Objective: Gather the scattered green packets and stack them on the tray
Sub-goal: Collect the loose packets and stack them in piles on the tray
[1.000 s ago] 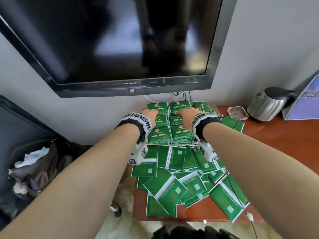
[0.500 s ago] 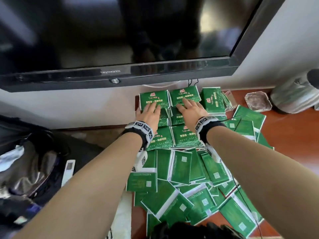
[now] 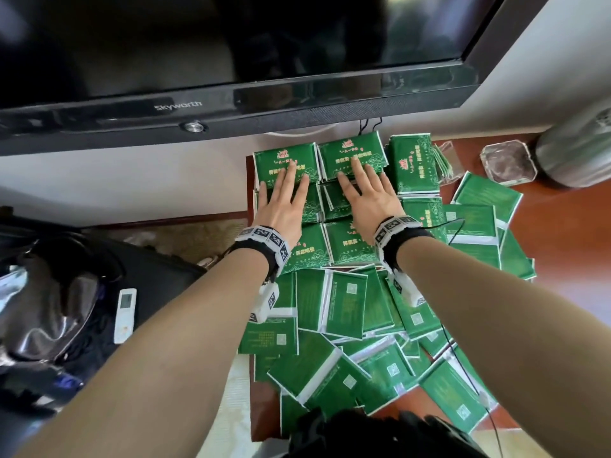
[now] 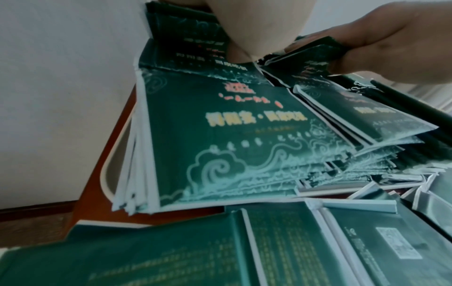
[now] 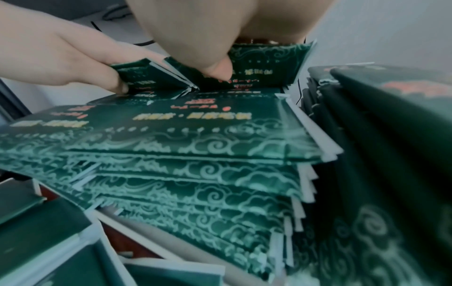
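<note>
1. Nearest, loose packets [image 3: 334, 368] lie face-down and overlapping across the front of the table [image 3: 562, 206], some over its near edge. Risk: a dragging forearm or the wrist-cam cable sweeps a few off onto the floor.

2. Next, the front stacks [image 3: 350, 246] sit just under both wrists. Right wrist view shows their edges stepped, not flush, so any sideways shove could fan them out or tip them.

3. Tray [image 4: 107, 154]: only a white rim shows in the left wrist view, under the left stack's corner. Packets overhang it, so I can't tell how much room is left. Overloaded piles may slide off the rim.

4. Left hand [image 3: 281, 206]: flat, fingers straight and spread, pressing on the left piles, gripping nothing. Uneven pressure could skew the top packets.

5. Right hand [image 3: 370, 196]: also flat and spread in the head view, resting on the middle piles. Wrist views show a fingertip of each hand at tilted packets [image 5: 156, 75] in the gap btwn piles; those look likely to wedge or crumple if pushed down hard.

6. Farther back, the rear stacks [image 3: 287, 165] touch the wall under the TV [image 3: 231, 44]; no room to push further.

7. Far right, an ashtray [image 3: 507, 163] and kettle [image 3: 575, 153] stand near the outer stack [image 3: 413, 166]; a wide sweep could knock them.
</note>
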A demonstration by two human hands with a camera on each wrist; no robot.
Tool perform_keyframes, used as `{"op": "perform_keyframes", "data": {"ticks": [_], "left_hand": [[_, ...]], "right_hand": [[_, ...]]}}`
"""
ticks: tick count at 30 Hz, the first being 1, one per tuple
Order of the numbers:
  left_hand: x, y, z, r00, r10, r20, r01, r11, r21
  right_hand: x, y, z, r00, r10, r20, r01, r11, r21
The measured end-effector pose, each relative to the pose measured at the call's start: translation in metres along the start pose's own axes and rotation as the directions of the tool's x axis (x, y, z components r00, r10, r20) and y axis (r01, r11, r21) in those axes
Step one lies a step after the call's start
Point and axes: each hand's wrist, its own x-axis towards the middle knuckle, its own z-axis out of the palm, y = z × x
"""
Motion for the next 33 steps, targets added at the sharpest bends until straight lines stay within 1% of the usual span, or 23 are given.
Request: {"op": "perform_keyframes", "data": {"ticks": [5, 9, 12, 15, 17, 21, 23, 25, 27, 28, 30, 31, 33], "left_hand": [[-0.004, -0.006, 0.007, 0.999, 0.033, -0.008, -0.033, 0.999, 0.016], [-0.008, -0.009, 0.007, 0.999, 0.046, -0.026, -0.045, 0.998, 0.041], [-0.012, -0.007, -0.002, 0.998, 0.054, -0.032, -0.052, 0.997, 0.051], [-0.019, 0.001, -0.018, 0.999, 0.044, -0.026, -0.043, 0.998, 0.038], [-0.025, 0.008, -0.032, 0.999, 0.028, -0.017, -0.027, 0.999, 0.042], [-0.044, 0.028, -0.072, 0.999, 0.049, -0.013, -0.048, 0.995, 0.082], [-0.055, 0.044, -0.091, 0.998, 0.051, 0.035, -0.054, 0.993, 0.108], [-0.069, 0.065, -0.104, 0.995, 0.038, 0.092, -0.052, 0.987, 0.150], [-0.081, 0.090, -0.108, 0.984, 0.065, 0.164, -0.095, 0.979, 0.182], [-0.085, 0.103, -0.105, 0.974, 0.087, 0.211, -0.129, 0.972, 0.195], [-0.086, 0.122, -0.093, 0.941, 0.144, 0.305, -0.215, 0.953, 0.214], [-0.087, 0.130, -0.086, 0.926, 0.152, 0.347, -0.235, 0.949, 0.212], [-0.082, 0.146, -0.068, 0.907, 0.113, 0.406, -0.232, 0.938, 0.257]], "right_hand": [[0.001, -0.001, 0.004, 1.000, -0.021, 0.007, 0.020, 0.999, 0.043], [-0.001, -0.002, 0.005, 0.999, -0.033, 0.040, 0.030, 0.997, 0.074], [-0.007, -0.001, -0.001, 0.999, -0.037, 0.020, 0.036, 0.997, 0.061], [-0.015, 0.001, -0.020, 1.000, -0.025, 0.018, 0.024, 0.998, 0.055], [-0.023, 0.000, -0.036, 0.999, 0.012, 0.031, -0.014, 0.998, 0.067], [-0.053, 0.005, -0.080, 0.993, 0.091, 0.078, -0.103, 0.982, 0.159], [-0.070, 0.009, -0.094, 0.988, 0.100, 0.121, -0.123, 0.971, 0.206], [-0.090, 0.013, -0.102, 0.981, 0.118, 0.156, -0.143, 0.977, 0.161], [-0.112, 0.015, -0.104, 0.970, 0.147, 0.196, -0.170, 0.980, 0.106], [-0.123, 0.018, -0.101, 0.965, 0.163, 0.207, -0.187, 0.977, 0.106], [-0.140, 0.029, -0.087, 0.956, 0.161, 0.246, -0.181, 0.981, 0.063], [-0.147, 0.036, -0.077, 0.955, 0.151, 0.254, -0.169, 0.985, 0.048], [-0.166, 0.051, -0.061, 0.940, 0.172, 0.294, -0.176, 0.984, -0.015]]}}
